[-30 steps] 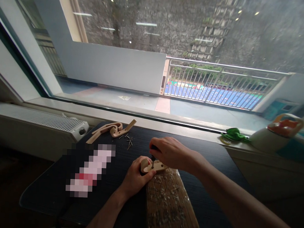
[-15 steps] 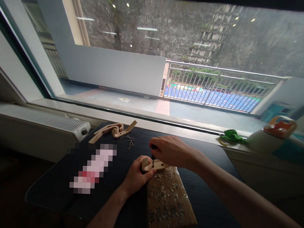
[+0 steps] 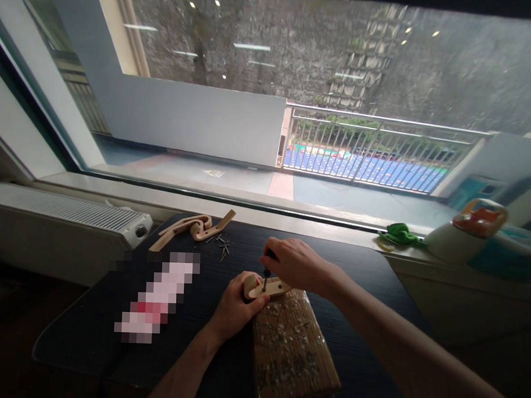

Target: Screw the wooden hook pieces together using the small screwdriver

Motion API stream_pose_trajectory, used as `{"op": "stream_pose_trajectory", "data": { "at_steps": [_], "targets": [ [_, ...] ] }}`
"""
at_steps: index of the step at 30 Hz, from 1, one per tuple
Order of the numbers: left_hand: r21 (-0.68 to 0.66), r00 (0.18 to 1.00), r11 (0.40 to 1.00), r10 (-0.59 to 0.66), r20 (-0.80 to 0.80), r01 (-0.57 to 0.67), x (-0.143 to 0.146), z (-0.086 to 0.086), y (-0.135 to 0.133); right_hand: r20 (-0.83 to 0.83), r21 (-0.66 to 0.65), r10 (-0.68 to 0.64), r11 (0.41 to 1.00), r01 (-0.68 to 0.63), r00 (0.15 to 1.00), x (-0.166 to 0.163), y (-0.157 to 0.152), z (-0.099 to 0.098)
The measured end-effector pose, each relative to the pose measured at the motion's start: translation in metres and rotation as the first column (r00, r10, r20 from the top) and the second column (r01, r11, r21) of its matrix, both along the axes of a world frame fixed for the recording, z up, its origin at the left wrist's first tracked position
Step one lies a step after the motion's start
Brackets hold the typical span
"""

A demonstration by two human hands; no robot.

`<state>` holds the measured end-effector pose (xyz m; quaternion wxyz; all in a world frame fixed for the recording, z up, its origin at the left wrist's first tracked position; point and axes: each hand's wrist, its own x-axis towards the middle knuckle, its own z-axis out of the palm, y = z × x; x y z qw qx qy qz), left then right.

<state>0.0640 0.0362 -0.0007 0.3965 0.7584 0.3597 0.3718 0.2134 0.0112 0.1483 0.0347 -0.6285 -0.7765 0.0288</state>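
My left hand (image 3: 239, 302) grips a curved, pale wooden piece (image 3: 273, 288) at its rounded end, thumb pressed along its near side. The piece rests on the far end of a tape-wrapped cardboard block (image 3: 292, 351) and has a dark hole to the right. From above, my right hand (image 3: 296, 263) is closed round the dark handle of a screwdriver (image 3: 267, 273). Its shaft points down, with the tip at the wooden piece near my left thumb. Whether a screw sits under the tip is too small to tell.
Further curved wooden pieces (image 3: 195, 227) lie at the dark table's (image 3: 191, 336) far left, beside several loose screws (image 3: 224, 247). A blurred-out pink item (image 3: 161, 297) is on the left. On the windowsill stand a green cloth-like thing (image 3: 398, 233) and a white jug (image 3: 449, 235). A radiator (image 3: 73, 212) is at left.
The view has shifted slightly, so everything sits a little further left. Both hands keep their hold on the wooden piece and the screwdriver; the screwdriver leans a little more.
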Motion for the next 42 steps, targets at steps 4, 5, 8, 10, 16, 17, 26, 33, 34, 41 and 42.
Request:
{"op": "stream_pose_trajectory", "data": {
  "at_steps": [4,5,8,10,16,17,26,33,34,41,42],
  "targets": [
    [-0.015,0.998,0.998,-0.065,0.020,0.065,-0.004,0.008,0.000,0.118,-0.056,0.048,0.998,-0.041,0.992,-0.005,-0.001,0.018],
    [-0.014,0.995,0.996,-0.093,0.022,0.093,-0.005,0.010,-0.001,0.147,-0.100,0.100,0.991,-0.086,0.984,-0.008,-0.002,0.026],
    [0.001,0.991,0.991,-0.135,0.014,0.135,-0.009,0.014,-0.002,0.241,-0.293,0.294,0.931,-0.219,0.925,-0.018,-0.004,0.047],
    [0.006,0.993,0.993,-0.116,0.005,0.116,-0.010,0.013,-0.003,0.317,-0.384,0.413,0.879,-0.283,0.854,-0.027,-0.004,0.055],
    [-0.034,0.995,0.995,-0.090,0.039,0.091,-0.010,0.010,-0.004,0.395,-0.433,0.569,0.808,-0.400,0.722,-0.048,0.003,0.045],
    [-0.040,0.994,0.994,-0.095,0.056,0.098,-0.010,0.010,-0.003,0.385,-0.429,0.572,0.806,-0.408,0.724,-0.050,0.004,0.043],
    [-0.041,0.995,0.995,-0.094,0.035,0.095,-0.010,0.005,0.000,0.345,-0.418,0.325,0.893,-0.166,0.881,-0.038,0.009,0.034],
    [-0.015,0.993,0.994,-0.104,0.053,0.105,-0.011,0.004,0.000,0.385,-0.432,0.323,0.891,-0.140,0.865,-0.037,0.010,0.044],
    [-0.018,0.994,0.995,-0.101,0.051,0.102,-0.011,0.005,0.000,0.393,-0.438,0.360,0.882,-0.172,0.846,-0.038,0.011,0.045],
    [-0.014,0.993,0.993,-0.114,0.030,0.114,-0.011,0.009,-0.001,0.385,-0.377,0.547,0.828,-0.415,0.743,-0.038,0.002,0.032],
    [-0.013,0.993,0.993,-0.114,0.027,0.114,-0.011,0.008,0.000,0.381,-0.372,0.544,0.830,-0.415,0.747,-0.038,0.001,0.029]
  ]
}}
